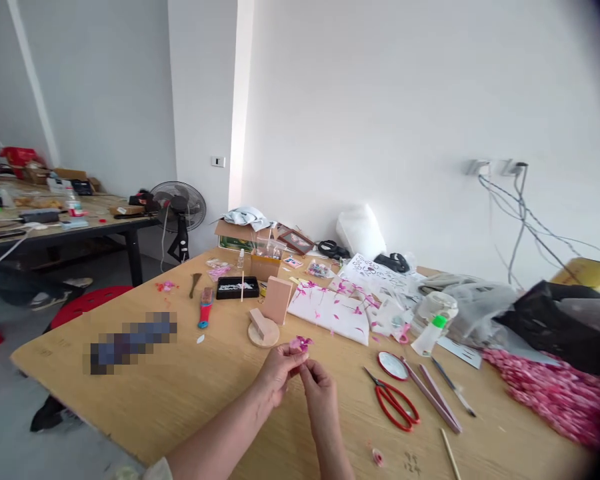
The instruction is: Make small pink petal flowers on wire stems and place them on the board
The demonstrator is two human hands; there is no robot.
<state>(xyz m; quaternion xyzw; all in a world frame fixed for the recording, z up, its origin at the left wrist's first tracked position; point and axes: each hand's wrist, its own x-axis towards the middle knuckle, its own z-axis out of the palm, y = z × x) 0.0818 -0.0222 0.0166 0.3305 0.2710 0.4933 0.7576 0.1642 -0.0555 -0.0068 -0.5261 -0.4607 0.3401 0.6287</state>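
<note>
The person's left hand (pixel 279 371) and right hand (pixel 317 381) meet over the near middle of the wooden desk (pixel 180 393). Both grips are closed, fingertips pinching a small pink flower (pixel 301 343) held just above the desk between them. Right of the hands lie red-handled scissors (pixel 394 402), a round red-rimmed mirror (pixel 393 365) and thin sticks (pixel 435 393). Just beyond the flower stands a round wooden stand (pixel 263 330) with a block, and further right a white sheet (pixel 330 310) scattered with pink petals. A white bottle with a green cap (pixel 429 335) leans near it. A heap of pink petals (pixel 560 393) fills the far right edge.
</note>
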